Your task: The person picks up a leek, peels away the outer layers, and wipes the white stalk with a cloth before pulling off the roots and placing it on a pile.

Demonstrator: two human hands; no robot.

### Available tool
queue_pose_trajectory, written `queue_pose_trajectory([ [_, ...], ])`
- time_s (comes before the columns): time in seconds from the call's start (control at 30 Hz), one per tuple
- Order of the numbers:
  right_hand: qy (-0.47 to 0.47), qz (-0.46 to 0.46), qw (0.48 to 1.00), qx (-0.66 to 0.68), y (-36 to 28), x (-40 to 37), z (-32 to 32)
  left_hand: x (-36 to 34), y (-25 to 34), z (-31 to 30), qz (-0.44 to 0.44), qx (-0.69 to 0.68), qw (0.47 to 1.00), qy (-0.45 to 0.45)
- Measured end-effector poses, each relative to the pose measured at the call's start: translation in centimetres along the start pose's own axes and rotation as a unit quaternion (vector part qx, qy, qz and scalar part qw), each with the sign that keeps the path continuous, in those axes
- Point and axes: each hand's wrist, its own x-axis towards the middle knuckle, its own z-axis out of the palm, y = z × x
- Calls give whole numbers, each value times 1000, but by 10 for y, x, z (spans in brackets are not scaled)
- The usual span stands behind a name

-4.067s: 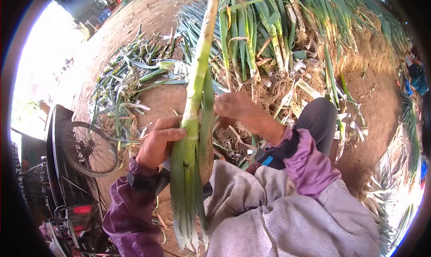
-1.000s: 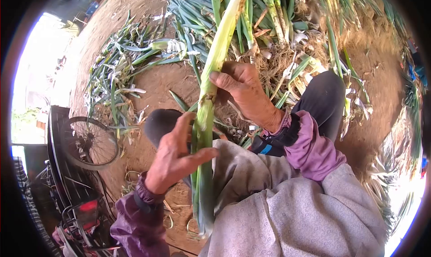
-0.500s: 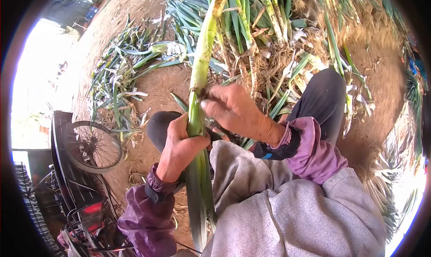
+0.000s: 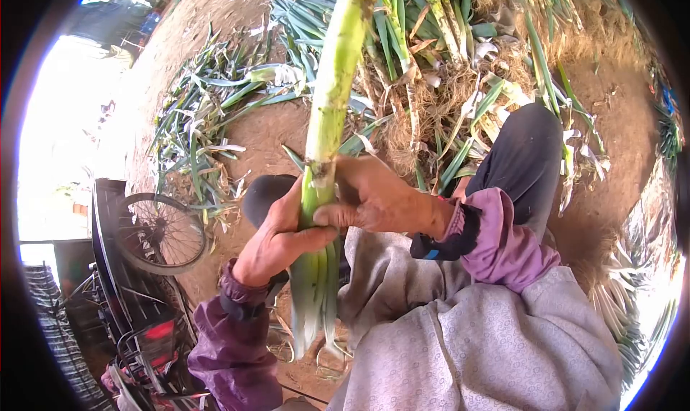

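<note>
You hold one long leek [image 4: 332, 102] upright in front of you, both hands on it at about its middle. Your left hand [image 4: 277, 238] wraps around the stalk from the left, fingers curled closed on it and the thumb laid across the front. Your right hand [image 4: 377, 199] meets it from the right, just above and touching the left hand. Its fingers are bent in and its thumb and fingertips pinch the stalk where the pale shaft gives way to the green leaves. There is a brown, ragged patch on the leek at that spot.

The pale shaft runs up and out of the top of the view, and the green leaves hang down below your hands over the grey patterned cloth [image 4: 460, 346] on your lap.

Both wrists are covered by purple sleeves [image 4: 503, 246]. Your dark trouser leg [image 4: 528, 152] is bent up on the right.

Beyond your hands lies a pile of leeks [image 4: 431, 23] with tangled roots. Cut leaves [image 4: 201, 131] are scattered on the dirt ground [image 4: 266, 134] to the left. A bicycle wheel [image 4: 162, 231] stands at the far left, well apart from the leek.
</note>
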Motion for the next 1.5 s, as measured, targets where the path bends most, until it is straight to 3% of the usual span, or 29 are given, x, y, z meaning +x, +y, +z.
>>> queue_pose_trajectory([
  [0.07, -35, -34, 999, -4, 10, 1, 5, 7, -15, 1, 29, 18, 999, 6],
  [0.1, -59, 11, 998, 15, 10, -6, 3, 9, -19, 3, 53, 28, 998, -6],
  [0.2, -31, -35, 997, -62, 14, -13, 3, 10, -22, 5, 91, 50, 995, 5],
  [0.43, 14, -1, 999, -42, 8, -4, 8, 6, -25, 17, 86, -47, 981, 167],
  [0.6, 0, 34, 999, 18, 7, 3, 0, 8, -28, 15, 102, -130, 961, 223],
  [0.7, -29, 23, 998, -42, 10, -1, -14, 7, -36, 11, 92, -124, 961, 230],
  [0.73, -21, -7, 992, -121, 13, -2, -20, 6, -41, 8, 95, -124, 961, 229],
  [0.87, -13, -132, 896, -424, 35, 2, -46, 6, -47, 9, 67, -128, 963, 227],
  [0.93, -13, -185, 821, -540, 42, 9, -58, 6, -51, 9, 56, -123, 966, 220],
  [0.97, -37, -164, 778, -605, 46, 8, -66, 3, -55, 8, 48, -119, 968, 218],
  [1.03, -3, -206, 693, -691, 73, 7, -105, -7, -63, 1, 37, -111, 968, 220],
  [1.07, -24, -156, 676, -719, 97, 8, -143, -13, -67, -4, 32, -108, 968, 224],
  [1.1, -10, -30, 720, -693, 90, 9, -178, -21, -69, -9, 36, -92, 966, 239],
  [1.13, 35, 165, 682, -712, 112, 11, -235, -27, -84, -22, 38, -92, 962, 254],
  [1.23, 69, 199, 668, -713, 129, -26, -392, -40, -106, -43, 48, -181, 946, 264],
  [1.3, -4, 190, 626, -756, 99, -22, -383, -35, -105, -48, 58, -223, 934, 272],
  [1.33, -12, 165, 640, -750, 89, -12, -350, -31, -106, -50, 55, -229, 934, 268],
  [1.4, -6, 201, 673, -712, 73, 21, -285, -18, -107, -53, 53, -245, 932, 260],
  [1.43, 6, 261, 690, -675, 68, 42, -245, -13, -103, -49, 47, -247, 932, 261],
  [1.47, -10, 314, 731, -605, 35, 57, -189, -10, -100, -45, 39, -238, 934, 265],
  [1.5, -22, 227, 817, -530, 49, 53, -164, -8, -97, -41, 31, -228, 936, 267],
])
